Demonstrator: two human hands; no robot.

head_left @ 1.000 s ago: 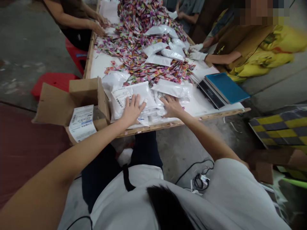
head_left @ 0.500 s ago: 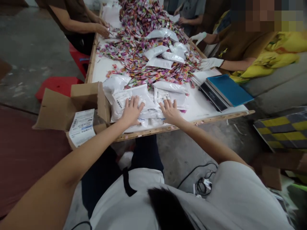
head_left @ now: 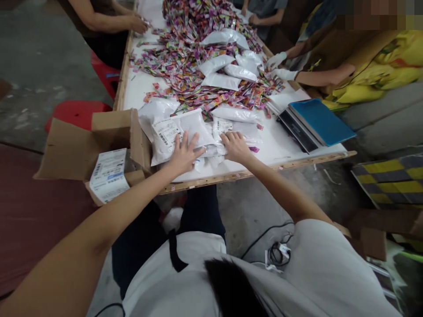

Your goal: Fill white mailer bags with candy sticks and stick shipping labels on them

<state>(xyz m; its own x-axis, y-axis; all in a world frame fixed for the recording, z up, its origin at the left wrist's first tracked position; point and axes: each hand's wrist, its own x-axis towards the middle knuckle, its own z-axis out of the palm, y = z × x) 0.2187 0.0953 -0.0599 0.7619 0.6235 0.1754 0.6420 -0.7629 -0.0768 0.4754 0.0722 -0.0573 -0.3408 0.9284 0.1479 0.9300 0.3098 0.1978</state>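
Observation:
My left hand (head_left: 185, 155) lies with spread fingers on the near edge of a white plastic mailing bag (head_left: 194, 125) that carries a printed label. To its right, my right hand (head_left: 235, 147) rests palm down, fingers slightly bent, on a second labelled white bag (head_left: 249, 133). Both bags lie on top of other white bags, which are partly hidden beneath them. An open cardboard box (head_left: 112, 125) stands to the left of my left hand, with a sheet of printed labels (head_left: 109, 176) at its near side.
A heap of small colourful packets (head_left: 198, 39) covers the back of the table, with several white bags (head_left: 221, 81) on it. A scale (head_left: 297, 132) with a blue top stands at right. Co-workers' hands reach in from both sides. Red stools (head_left: 77, 112) stand left.
My right hand has shifted slightly and its fingers are more bent. My left hand has slid a little toward the right. A co-worker's gloved hands at right have come closer together.

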